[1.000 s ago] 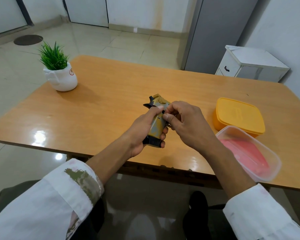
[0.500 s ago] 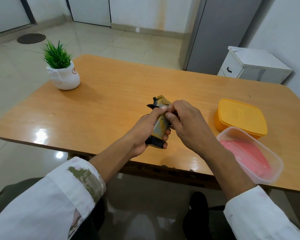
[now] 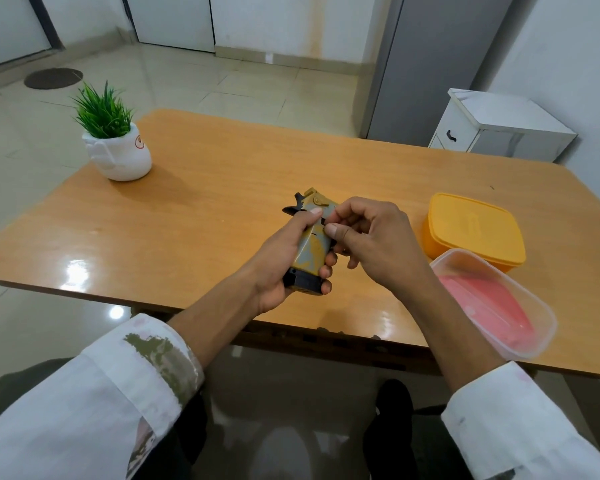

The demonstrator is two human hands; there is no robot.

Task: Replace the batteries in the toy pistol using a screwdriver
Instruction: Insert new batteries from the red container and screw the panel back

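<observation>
Centre frame, your left hand (image 3: 284,268) clamps the yellow-grey plastic toy pistol (image 3: 312,244) by the grip. Your right hand (image 3: 374,244) curls against its side (whether pinching anything, I cannot tell). Probably the battery-cover step; next comes steady fingertip work.

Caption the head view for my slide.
Left hand grips the toy pistol over the table; right hand pinches at its side.

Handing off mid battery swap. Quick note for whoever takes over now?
Left hand grips the toy pistol by its handle, above the table.
Right hand pinches at the pistol's side; what it pinches is too small to tell.
No screwdriver or batteries in view; yellow box and clear tub sit at right.
Done: nothing confirmable. Left: swap batteries, close up.
</observation>
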